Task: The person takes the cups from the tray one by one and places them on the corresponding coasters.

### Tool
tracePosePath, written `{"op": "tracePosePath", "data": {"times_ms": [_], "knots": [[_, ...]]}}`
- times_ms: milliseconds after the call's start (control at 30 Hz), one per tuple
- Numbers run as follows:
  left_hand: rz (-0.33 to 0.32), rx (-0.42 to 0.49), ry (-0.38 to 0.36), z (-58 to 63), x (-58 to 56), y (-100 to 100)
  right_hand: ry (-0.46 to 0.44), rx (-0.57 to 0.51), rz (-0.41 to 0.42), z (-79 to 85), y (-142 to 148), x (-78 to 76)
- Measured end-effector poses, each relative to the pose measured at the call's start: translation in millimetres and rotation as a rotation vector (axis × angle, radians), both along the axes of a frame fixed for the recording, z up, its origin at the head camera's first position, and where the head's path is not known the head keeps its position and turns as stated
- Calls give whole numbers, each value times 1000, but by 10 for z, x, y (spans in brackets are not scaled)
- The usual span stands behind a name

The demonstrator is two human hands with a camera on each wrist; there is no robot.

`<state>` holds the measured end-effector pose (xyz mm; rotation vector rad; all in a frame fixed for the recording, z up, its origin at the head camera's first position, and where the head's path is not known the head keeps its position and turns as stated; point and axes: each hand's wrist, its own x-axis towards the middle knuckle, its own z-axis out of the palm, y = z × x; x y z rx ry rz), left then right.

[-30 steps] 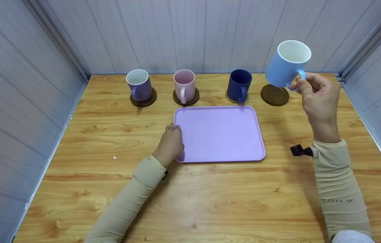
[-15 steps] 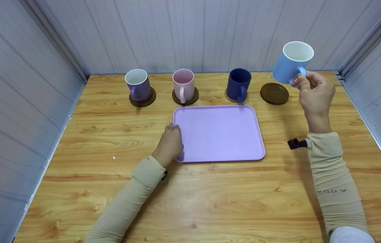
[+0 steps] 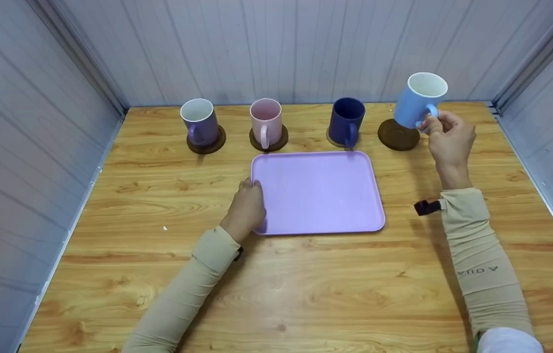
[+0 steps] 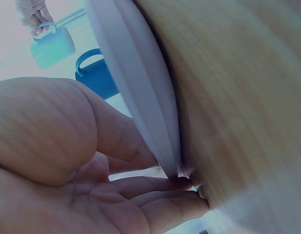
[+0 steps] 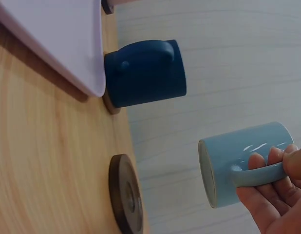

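Observation:
My right hand pinches the handle of a light blue mug, white inside. The mug is in the air, slightly tilted, above a dark brown coaster; the right wrist view shows a gap between the mug's base and the coaster. My left hand grips the left edge of a lilac tray lying on the table. In the left wrist view, thumb and fingers meet at the tray's rim. The tray holds nothing.
Along the back stand a purple mug, a pink mug and a navy mug, each on a coaster. The navy mug stands close behind the tray. Panel walls enclose the wooden table at the back and sides.
My right hand first shifted the light blue mug slightly right, then lowered it towards the coaster and drew a little left. The left hand and the tray have stayed put.

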<state>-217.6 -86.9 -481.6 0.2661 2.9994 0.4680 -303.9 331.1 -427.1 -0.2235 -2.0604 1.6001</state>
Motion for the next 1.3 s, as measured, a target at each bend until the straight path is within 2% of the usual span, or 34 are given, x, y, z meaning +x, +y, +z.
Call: {"op": "tracePosePath", "data": {"times_ms": [333,767,967,1300], "knots": [[7,-3,-31,15,-14,4,-74,35,-11,-193,49,-81],[6,1,-35,14,-10,-6,-168,88,-14,-434,75,-112],[-2,9,-27,-3,-15,-10,-200,96,-24,-497,92,-120],[7,10,-33,9,-12,-12,-198,79,-26,-549,89,-143]]}}
